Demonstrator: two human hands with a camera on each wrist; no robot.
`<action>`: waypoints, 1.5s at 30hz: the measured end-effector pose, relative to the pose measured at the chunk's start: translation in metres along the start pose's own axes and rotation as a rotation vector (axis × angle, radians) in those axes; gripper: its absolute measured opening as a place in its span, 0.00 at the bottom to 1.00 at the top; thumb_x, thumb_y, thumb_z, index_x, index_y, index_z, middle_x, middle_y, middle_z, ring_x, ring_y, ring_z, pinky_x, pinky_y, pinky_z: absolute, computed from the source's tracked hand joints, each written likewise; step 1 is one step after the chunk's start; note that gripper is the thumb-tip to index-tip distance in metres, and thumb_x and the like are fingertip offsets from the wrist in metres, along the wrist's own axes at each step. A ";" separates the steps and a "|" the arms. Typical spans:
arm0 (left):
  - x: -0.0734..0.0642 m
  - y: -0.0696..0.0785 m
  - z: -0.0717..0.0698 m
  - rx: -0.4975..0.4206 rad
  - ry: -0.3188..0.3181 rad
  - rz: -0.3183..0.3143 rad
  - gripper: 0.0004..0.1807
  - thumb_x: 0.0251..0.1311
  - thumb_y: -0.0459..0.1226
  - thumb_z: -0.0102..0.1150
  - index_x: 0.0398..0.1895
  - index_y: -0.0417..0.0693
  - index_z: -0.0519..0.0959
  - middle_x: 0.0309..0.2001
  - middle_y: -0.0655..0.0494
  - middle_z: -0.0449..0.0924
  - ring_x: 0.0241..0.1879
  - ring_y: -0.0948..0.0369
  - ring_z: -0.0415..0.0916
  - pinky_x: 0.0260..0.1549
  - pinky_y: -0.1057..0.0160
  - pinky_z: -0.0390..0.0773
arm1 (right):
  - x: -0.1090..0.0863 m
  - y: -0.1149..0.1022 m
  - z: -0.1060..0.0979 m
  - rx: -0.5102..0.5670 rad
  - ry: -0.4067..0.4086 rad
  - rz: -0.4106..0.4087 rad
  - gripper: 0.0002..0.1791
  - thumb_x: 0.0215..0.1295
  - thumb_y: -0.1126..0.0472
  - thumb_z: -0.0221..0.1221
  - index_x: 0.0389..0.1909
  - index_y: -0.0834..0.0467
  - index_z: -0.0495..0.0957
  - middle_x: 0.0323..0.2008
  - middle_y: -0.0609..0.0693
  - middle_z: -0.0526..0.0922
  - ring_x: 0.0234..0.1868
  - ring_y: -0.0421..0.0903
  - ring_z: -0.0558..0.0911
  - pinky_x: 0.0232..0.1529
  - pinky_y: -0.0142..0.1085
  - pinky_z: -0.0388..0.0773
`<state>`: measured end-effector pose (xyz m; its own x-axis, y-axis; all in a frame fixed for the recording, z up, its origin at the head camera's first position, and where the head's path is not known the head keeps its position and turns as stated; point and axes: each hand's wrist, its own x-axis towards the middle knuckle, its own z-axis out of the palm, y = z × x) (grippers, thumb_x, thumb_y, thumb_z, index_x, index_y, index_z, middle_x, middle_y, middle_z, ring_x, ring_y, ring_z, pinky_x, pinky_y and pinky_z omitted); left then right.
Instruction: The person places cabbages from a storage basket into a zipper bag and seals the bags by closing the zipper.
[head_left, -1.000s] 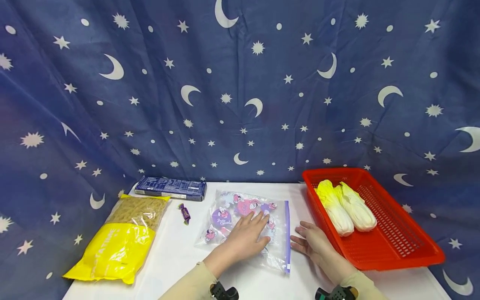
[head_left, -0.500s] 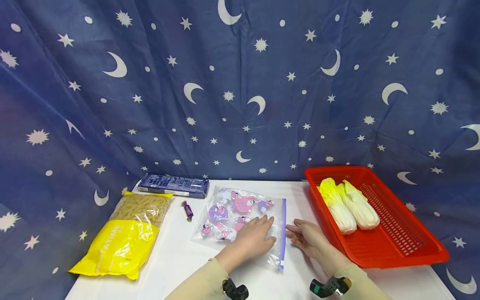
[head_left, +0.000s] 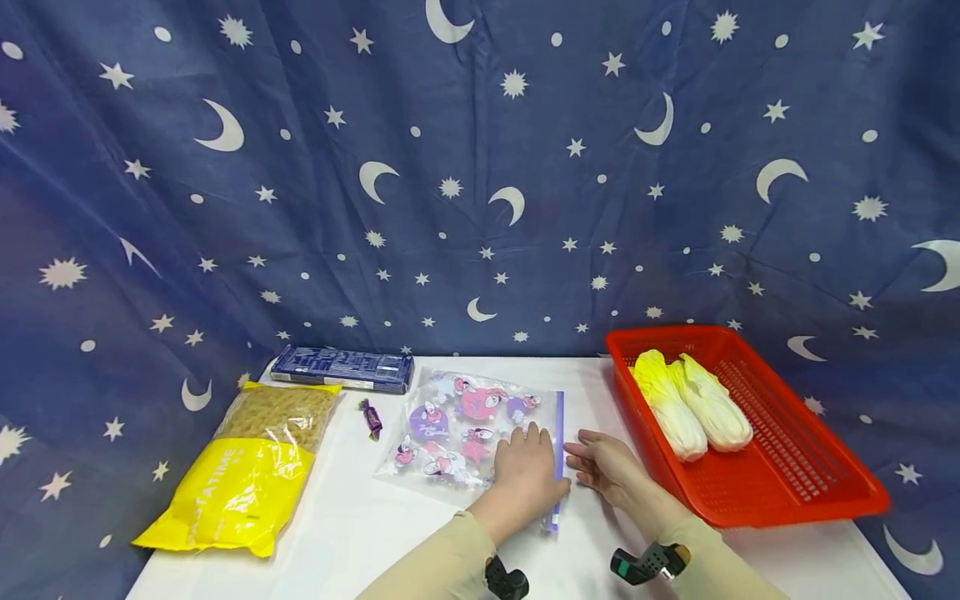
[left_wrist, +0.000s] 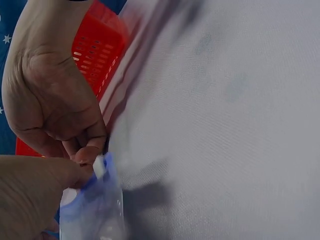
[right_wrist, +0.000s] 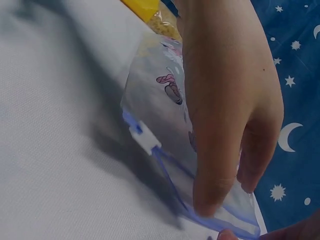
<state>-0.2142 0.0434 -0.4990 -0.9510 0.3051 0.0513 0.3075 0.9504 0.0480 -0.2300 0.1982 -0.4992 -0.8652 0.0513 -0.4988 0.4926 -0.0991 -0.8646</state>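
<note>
A clear slider zip bag with pink and purple cartoon prints lies on the white table, its purple zip edge on the right. My left hand rests over the bag beside that edge, fingers bent down and thumb towards the strip. In the right wrist view the zip strips spread apart below the white slider, with the left thumb pressed at them. My right hand lies palm inward, loosely curved, its fingertips right at the zip edge. In the left wrist view its fingers come close to the left thumb.
A red basket at the right holds two Chinese cabbages. At the left stand a yellow pasta bag, a purple wrapped candy and a flat blue packet. A starry blue curtain hangs behind.
My left hand has slid right from the middle of the bag to its zip edge, and its fingers have bent. The right hand has shifted slightly left. The bag has moved a little left.
</note>
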 end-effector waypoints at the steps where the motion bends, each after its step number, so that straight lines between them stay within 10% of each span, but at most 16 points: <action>1: 0.000 0.000 -0.001 -0.001 0.007 0.001 0.45 0.57 0.62 0.64 0.71 0.42 0.73 0.69 0.46 0.72 0.63 0.49 0.71 0.54 0.50 0.77 | 0.000 0.000 0.001 -0.002 -0.002 0.000 0.27 0.78 0.66 0.46 0.74 0.68 0.60 0.50 0.61 0.85 0.38 0.48 0.85 0.40 0.36 0.84; 10: -0.002 -0.011 -0.008 -0.188 0.036 0.013 0.24 0.55 0.40 0.71 0.54 0.39 0.80 0.40 0.48 0.80 0.39 0.52 0.81 0.32 0.55 0.85 | -0.001 -0.001 0.005 -0.024 -0.030 -0.039 0.28 0.75 0.67 0.50 0.73 0.71 0.60 0.51 0.63 0.83 0.36 0.48 0.85 0.38 0.36 0.86; 20: -0.001 -0.028 -0.017 -0.514 0.025 0.014 0.33 0.56 0.29 0.61 0.69 0.36 0.72 0.55 0.43 0.83 0.55 0.49 0.81 0.54 0.52 0.82 | 0.002 0.006 0.014 -0.206 -0.026 -0.248 0.32 0.71 0.68 0.54 0.73 0.73 0.59 0.55 0.68 0.77 0.38 0.47 0.81 0.37 0.38 0.86; 25: -0.001 -0.029 -0.021 -0.803 -0.024 0.029 0.40 0.54 0.25 0.58 0.74 0.35 0.65 0.33 0.53 0.80 0.25 0.60 0.82 0.24 0.62 0.83 | 0.006 0.007 0.015 -0.269 -0.018 -0.311 0.36 0.67 0.72 0.53 0.76 0.70 0.55 0.61 0.71 0.73 0.42 0.51 0.81 0.37 0.37 0.84; 28: -0.003 -0.027 -0.025 -0.934 -0.096 0.030 0.44 0.53 0.22 0.56 0.78 0.38 0.59 0.37 0.51 0.77 0.16 0.63 0.77 0.13 0.66 0.78 | 0.008 0.009 0.014 -0.296 0.000 -0.343 0.38 0.65 0.74 0.54 0.76 0.66 0.56 0.62 0.71 0.73 0.44 0.51 0.81 0.38 0.37 0.83; 38: -0.014 -0.031 -0.039 -0.725 -0.198 0.092 0.44 0.58 0.27 0.56 0.80 0.59 0.63 0.75 0.37 0.59 0.15 0.65 0.74 0.13 0.66 0.75 | 0.003 0.008 0.022 -0.358 -0.019 -0.499 0.39 0.59 0.79 0.48 0.75 0.63 0.63 0.55 0.67 0.77 0.27 0.46 0.75 0.22 0.30 0.71; 45: -0.016 -0.044 -0.046 -0.683 -0.243 0.068 0.35 0.63 0.31 0.53 0.76 0.39 0.65 0.75 0.40 0.62 0.16 0.63 0.76 0.12 0.64 0.77 | 0.001 0.006 0.028 -0.382 -0.029 -0.514 0.38 0.63 0.79 0.47 0.75 0.58 0.65 0.53 0.63 0.79 0.26 0.46 0.74 0.14 0.27 0.65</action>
<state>-0.2104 -0.0059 -0.4556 -0.8853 0.4423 -0.1435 0.2428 0.7028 0.6687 -0.2307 0.1695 -0.5031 -0.9994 -0.0293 -0.0172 0.0079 0.2920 -0.9564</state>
